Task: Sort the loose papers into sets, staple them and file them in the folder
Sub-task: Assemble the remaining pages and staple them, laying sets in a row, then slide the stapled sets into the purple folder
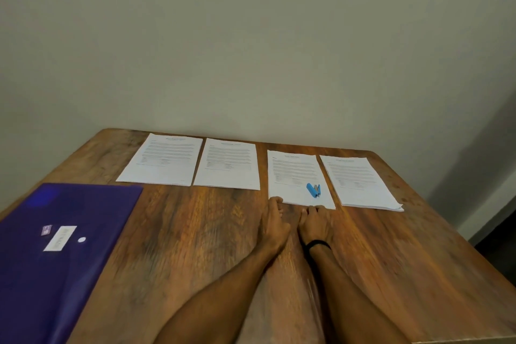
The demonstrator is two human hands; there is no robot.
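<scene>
Several sets of printed white papers lie in a row at the far side of the wooden table (195, 232): a far-left set (163, 160), a second set (227, 165), a third set (296, 176) and a thicker right set (360, 180). A small blue stapler (313, 190) rests on the third set. My left hand (273, 225) and my right hand (315, 223) lie side by side on the table, fingertips touching the third set's near edge, gripping nothing. A purple folder (64, 246) lies closed at the left.
A plain wall stands right behind the table's far edge. The table's right edge drops to a dark floor (497, 243). A black band (317, 244) circles my right wrist. Bare wood lies between the folder and my forearms.
</scene>
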